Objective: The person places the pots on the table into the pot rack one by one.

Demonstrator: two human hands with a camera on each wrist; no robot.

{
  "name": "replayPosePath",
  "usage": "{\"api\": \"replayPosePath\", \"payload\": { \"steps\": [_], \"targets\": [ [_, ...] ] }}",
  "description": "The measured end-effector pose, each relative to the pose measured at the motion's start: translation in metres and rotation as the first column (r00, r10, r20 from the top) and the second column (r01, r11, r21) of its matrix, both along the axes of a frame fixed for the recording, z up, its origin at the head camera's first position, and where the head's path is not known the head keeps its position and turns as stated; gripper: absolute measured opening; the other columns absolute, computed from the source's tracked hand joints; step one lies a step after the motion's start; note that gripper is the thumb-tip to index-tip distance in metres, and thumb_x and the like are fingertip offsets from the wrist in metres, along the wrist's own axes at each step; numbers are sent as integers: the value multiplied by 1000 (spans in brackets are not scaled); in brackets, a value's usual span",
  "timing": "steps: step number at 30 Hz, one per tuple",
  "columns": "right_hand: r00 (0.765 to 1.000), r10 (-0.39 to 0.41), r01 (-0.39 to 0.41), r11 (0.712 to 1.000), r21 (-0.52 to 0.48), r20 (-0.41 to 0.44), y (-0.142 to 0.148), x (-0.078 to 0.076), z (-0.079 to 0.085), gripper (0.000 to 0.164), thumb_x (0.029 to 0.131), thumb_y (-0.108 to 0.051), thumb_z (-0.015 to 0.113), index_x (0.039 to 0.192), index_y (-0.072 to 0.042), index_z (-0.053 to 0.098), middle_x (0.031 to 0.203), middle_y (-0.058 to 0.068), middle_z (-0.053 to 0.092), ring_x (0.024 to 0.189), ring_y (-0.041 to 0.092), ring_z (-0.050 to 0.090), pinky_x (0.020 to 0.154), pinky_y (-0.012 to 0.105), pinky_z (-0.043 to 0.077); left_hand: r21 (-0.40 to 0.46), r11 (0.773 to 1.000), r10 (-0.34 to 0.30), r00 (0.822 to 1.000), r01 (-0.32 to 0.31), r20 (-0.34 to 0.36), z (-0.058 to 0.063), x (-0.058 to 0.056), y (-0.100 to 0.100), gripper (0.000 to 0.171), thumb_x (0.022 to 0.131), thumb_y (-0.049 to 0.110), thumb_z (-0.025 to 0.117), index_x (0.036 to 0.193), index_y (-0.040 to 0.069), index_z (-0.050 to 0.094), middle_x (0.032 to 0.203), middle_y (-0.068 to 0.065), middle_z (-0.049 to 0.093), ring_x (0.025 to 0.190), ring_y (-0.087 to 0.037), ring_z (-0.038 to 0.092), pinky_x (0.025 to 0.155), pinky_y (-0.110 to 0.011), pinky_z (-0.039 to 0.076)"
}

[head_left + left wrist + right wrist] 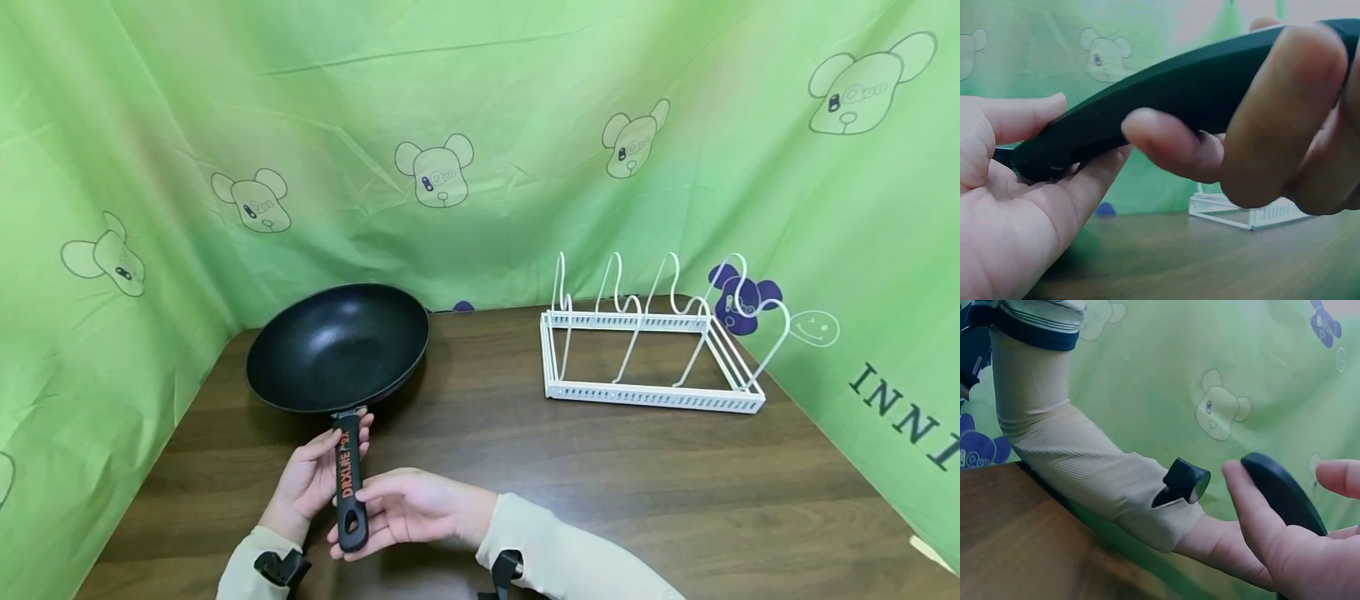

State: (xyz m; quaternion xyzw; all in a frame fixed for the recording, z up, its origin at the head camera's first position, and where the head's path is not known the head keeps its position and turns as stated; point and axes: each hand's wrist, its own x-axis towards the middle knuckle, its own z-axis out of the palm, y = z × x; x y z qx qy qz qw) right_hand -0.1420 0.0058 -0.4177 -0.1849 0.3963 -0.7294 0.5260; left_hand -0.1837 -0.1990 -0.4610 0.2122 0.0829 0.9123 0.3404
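Observation:
A black frying pan [337,354] with deep, rounded sides is at the left of the table, its inside facing up. Its long black handle [347,467] with red lettering points toward me, raised above the tabletop. My left hand [309,479] grips the handle close to the pan, thumb on one side and fingers round the other. Nearer the handle's end, my right hand [412,504] holds it between thumb and fingers, with the fingers underneath. The left wrist view shows the right hand's curled fingers [1285,119] beside the handle. Whether the pan's base touches the table is hidden.
A white wire rack [652,396] with several upright loops stands at the table's right. Green printed cloth [510,225] hangs behind and along both sides of the brown wooden table [480,417]. A small wrist camera [1186,480] sits on the left sleeve.

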Motion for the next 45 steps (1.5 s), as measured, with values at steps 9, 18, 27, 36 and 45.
{"api": "replayPosePath", "payload": {
  "steps": [9, 18, 27, 36, 45],
  "targets": [
    [998, -52, 51, 999, -14, -41, 19, -6, 4, 37, 103, -2, 37, 139, 6, 37, 100, 12, 65, 91, 20, 68, 104, 55, 36, 34, 999, -29, 999, 28, 29, 9, -7, 30, 46, 103, -3, 14, 137, -6, 44, 126, -17, 54, 113, -25, 58, 104, -31, 43],
    [998, -46, 42, 994, -104, -34, 36, -11, 16, 32, 97, 7, 32, 128, 2, 41, 102, 9, 65, 91, 17, 68, 93, 37, 52, 148, 989, -50, 991, 31, 128, 22, -10, 54, 28, 100, -6, 26, 123, -1, 41, 107, -15, 52, 100, -26, 56, 97, -33, 46],
    [999, -39, 37, 992, -122, -17, 44, -16, 24, 32, 94, 12, 29, 116, -6, 42, 94, 4, 60, 80, 14, 59, 77, 26, 52, 305, 952, -36, 987, -13, 156, 22, -14, 76, 26, 92, -11, 41, 115, 1, 38, 94, -13, 46, 87, -27, 50, 87, -38, 45],
    [999, 45, -46, 990, -131, -8, 47, -20, 22, 35, 91, 14, 27, 114, -9, 41, 93, 2, 60, 79, 13, 56, 76, 25, 50, 347, 937, -66, 995, 36, 76, 11, -15, 81, 27, 91, -10, 47, 113, 3, 37, 95, -9, 43, 91, -23, 49, 91, -35, 43],
    [997, 80, -82, 984, -156, -20, 52, -23, 23, 37, 91, 14, 26, 114, -10, 42, 94, 2, 59, 80, 13, 55, 75, 26, 48, 360, 931, -77, 996, 60, 33, 13, -17, 85, 24, 95, -8, 47, 113, 4, 36, 96, -8, 42, 94, -23, 49, 92, -34, 43]
  ]
}}
